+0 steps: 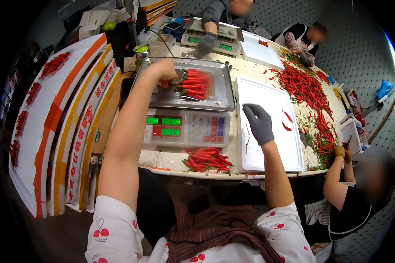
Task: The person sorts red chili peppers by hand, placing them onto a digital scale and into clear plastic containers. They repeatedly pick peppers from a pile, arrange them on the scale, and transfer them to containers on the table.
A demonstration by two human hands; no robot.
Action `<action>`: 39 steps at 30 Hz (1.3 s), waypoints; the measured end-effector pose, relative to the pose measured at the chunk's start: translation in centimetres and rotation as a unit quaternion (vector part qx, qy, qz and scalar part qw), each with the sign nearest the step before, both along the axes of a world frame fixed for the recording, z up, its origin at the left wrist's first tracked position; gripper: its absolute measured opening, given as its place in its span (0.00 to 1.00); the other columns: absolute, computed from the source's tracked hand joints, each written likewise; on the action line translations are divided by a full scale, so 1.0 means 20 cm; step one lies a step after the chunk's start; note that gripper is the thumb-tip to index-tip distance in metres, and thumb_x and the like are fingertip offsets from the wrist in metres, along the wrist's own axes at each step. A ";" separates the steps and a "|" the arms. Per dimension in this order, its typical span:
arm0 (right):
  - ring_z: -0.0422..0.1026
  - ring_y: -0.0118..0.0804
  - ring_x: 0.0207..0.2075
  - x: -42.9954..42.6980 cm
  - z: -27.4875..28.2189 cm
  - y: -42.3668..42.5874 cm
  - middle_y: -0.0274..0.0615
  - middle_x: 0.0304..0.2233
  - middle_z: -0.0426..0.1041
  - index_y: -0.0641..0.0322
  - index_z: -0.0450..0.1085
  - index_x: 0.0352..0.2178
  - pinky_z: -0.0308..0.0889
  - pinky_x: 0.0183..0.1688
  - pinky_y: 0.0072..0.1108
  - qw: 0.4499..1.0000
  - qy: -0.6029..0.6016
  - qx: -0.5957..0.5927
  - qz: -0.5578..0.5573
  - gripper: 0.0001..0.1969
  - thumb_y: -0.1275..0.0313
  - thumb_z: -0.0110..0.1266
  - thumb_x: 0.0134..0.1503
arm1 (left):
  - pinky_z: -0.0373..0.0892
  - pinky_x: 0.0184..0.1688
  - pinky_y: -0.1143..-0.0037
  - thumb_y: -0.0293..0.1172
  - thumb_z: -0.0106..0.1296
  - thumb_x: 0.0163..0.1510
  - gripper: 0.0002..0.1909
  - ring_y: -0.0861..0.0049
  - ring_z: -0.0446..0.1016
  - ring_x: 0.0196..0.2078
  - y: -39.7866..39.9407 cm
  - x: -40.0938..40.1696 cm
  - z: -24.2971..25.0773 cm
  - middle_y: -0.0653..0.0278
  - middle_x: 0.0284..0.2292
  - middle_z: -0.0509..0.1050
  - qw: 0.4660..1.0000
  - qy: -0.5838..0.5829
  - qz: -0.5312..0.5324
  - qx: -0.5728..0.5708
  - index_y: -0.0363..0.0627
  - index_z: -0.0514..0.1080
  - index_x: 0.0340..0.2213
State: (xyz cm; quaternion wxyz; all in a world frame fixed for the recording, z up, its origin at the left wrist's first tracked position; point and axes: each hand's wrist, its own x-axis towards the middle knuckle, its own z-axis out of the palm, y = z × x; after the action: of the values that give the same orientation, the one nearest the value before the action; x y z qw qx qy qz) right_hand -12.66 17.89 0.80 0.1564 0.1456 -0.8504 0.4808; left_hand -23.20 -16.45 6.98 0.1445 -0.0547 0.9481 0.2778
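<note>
My bare left hand (165,73) reaches over the left part of a metal weighing tray (222,102), fingers curled downward; whether they pinch anything is hidden. Beside it on the tray lies a neat row of red chili peppers (195,83) with green stems, apparently on a clear sheet or pack. The tray sits on a digital price scale (187,141) with green lit displays. My right hand (259,122), in a dark grey glove, hovers over a white foam tray (270,157), thumb a little apart from the fingers, nothing visible in it. Two loose red chilies (287,121) lie on that tray.
A small chili pile (206,160) lies at the table's front edge. Foam box lids (75,98) stand stacked at left. A large chili heap (304,87) covers the right side. Co-workers' gloved hands are at a second scale (225,47), the heap's far end and its near end.
</note>
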 end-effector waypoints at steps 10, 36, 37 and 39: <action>0.74 0.36 0.31 0.10 -0.42 0.26 0.43 0.30 0.75 0.62 0.74 0.33 0.68 0.37 0.23 0.991 -0.053 0.054 -0.113 0.09 0.69 0.54 0.52 | 0.69 0.16 0.76 0.27 0.53 0.50 0.09 0.74 0.74 0.17 0.07 -0.02 -0.12 0.60 0.17 0.72 0.993 0.065 0.081 0.052 0.33 0.72 0.22; 0.73 0.37 0.33 0.03 -0.53 0.34 0.44 0.30 0.74 0.66 0.72 0.32 0.67 0.38 0.24 0.996 -0.027 0.044 -0.070 0.07 0.73 0.53 0.52 | 0.63 0.15 0.77 0.28 0.61 0.42 0.08 0.78 0.68 0.17 -0.51 0.11 0.45 0.63 0.18 0.71 0.966 0.117 0.152 0.171 0.35 0.74 0.20; 0.73 0.37 0.33 0.03 -0.54 0.32 0.44 0.31 0.74 0.66 0.72 0.32 0.67 0.38 0.24 0.997 -0.030 0.041 -0.060 0.07 0.73 0.53 0.52 | 0.64 0.17 0.77 0.29 0.61 0.42 0.09 0.77 0.69 0.18 -0.67 0.13 0.47 0.62 0.20 0.72 0.964 0.143 0.163 0.153 0.35 0.75 0.21; 0.73 0.37 0.33 0.02 -0.54 0.32 0.44 0.31 0.74 0.66 0.72 0.32 0.67 0.38 0.24 0.997 -0.032 0.040 -0.061 0.07 0.73 0.53 0.52 | 0.66 0.20 0.77 0.31 0.60 0.44 0.10 0.79 0.70 0.20 -0.85 0.19 0.60 0.61 0.21 0.72 0.968 0.144 0.194 0.068 0.35 0.75 0.23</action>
State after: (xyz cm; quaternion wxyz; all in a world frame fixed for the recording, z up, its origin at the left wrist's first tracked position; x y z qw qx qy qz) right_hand -12.22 24.26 -9.93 0.1522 0.0841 -0.8808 0.4404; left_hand -19.49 -33.44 18.92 -0.0467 -0.1869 0.9090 0.3696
